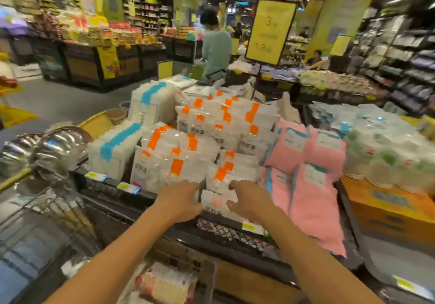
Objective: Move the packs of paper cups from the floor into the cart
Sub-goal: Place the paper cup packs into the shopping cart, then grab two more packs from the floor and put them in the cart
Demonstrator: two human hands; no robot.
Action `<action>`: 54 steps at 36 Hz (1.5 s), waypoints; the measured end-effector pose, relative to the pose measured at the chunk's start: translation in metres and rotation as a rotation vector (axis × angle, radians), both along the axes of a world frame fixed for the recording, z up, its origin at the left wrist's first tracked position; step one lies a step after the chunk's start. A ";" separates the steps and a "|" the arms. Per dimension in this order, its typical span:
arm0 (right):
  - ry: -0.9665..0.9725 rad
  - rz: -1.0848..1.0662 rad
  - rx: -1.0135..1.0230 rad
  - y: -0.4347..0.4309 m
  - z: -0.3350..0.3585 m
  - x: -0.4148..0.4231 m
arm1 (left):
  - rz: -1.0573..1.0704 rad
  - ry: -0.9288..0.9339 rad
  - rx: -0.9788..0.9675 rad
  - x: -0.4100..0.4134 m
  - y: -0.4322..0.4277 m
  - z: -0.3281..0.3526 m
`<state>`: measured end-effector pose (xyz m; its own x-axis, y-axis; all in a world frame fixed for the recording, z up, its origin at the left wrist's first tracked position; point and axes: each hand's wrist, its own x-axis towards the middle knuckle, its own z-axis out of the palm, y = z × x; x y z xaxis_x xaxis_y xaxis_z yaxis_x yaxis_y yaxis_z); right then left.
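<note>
Both arms reach forward over the cart [207, 277] to a white pack with an orange label [217, 201], which stands at the front edge of a black mesh display bin [235, 234], not on the floor. The left grip [179, 200] is clamped on the pack's left side with its fingers curled over the edge. The right grip [250, 200] is clamped on the right side, with the thumb pressed to the front. Blur hides whether this pack holds paper cups. A wrapped pack of what look like stacked cups [164, 282] already lies in the cart below the arms.

The step in hand looks like lifting this pack clear of its neighbours. Next, both hands need to raise it over the bin's front edge, draw it back and lower it beside the pack in the cart.
</note>
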<state>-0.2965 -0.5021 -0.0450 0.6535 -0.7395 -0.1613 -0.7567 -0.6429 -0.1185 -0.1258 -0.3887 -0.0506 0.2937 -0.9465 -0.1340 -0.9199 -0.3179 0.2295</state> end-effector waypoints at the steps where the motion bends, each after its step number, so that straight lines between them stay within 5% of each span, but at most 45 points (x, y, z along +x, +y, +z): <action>1: 0.002 -0.045 -0.002 0.000 0.002 -0.020 | -0.043 0.001 -0.002 -0.015 -0.008 0.002; 17: -0.008 -0.737 -0.014 0.079 0.004 -0.382 | -0.799 -0.060 0.012 -0.353 -0.081 0.022; 31: -0.056 -1.274 0.013 0.282 -0.005 -0.665 | -1.375 -0.116 -0.046 -0.690 0.040 0.017; 42: -0.099 -1.586 0.050 0.404 -0.039 -0.782 | -1.597 -0.161 0.061 -0.843 0.132 -0.009; 54: -0.133 -1.690 0.080 0.388 -0.071 -0.847 | -1.680 -0.142 0.124 -0.926 0.104 -0.050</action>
<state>-1.1433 -0.1142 -0.1159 -0.7869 -0.5671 -0.2435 -0.5237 0.8223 -0.2227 -1.0517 -0.2848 -0.1004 -0.9385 -0.1894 -0.2887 -0.2454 0.9540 0.1720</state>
